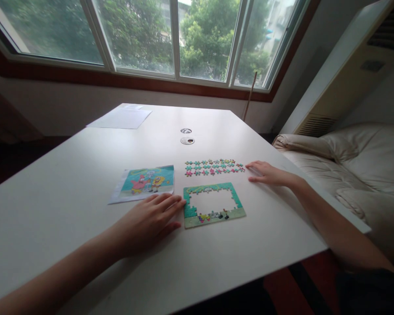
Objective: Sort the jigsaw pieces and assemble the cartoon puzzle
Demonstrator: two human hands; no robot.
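Note:
A jigsaw puzzle frame [241, 209] with a green cartoon border lies flat on the table, its middle showing bare white tabletop. My left hand [154, 218] rests at its left edge, fingers stretched out and fingertips at the border. Beyond the frame, loose puzzle pieces [212, 172] are laid out in three rows. At the right end of those rows is my right hand [267, 174], its thumb and fingers apart and nothing seen between them. Left of the frame lies a picture sheet [147, 180] of cartoon figures, partly behind my left hand.
The white table [118, 148] carries a paper sheet [120, 118] at its far left and two round metal fittings [187, 140] near the middle. A cream sofa [364, 162] stands along the right side. Windows [203, 39] face the table's far end.

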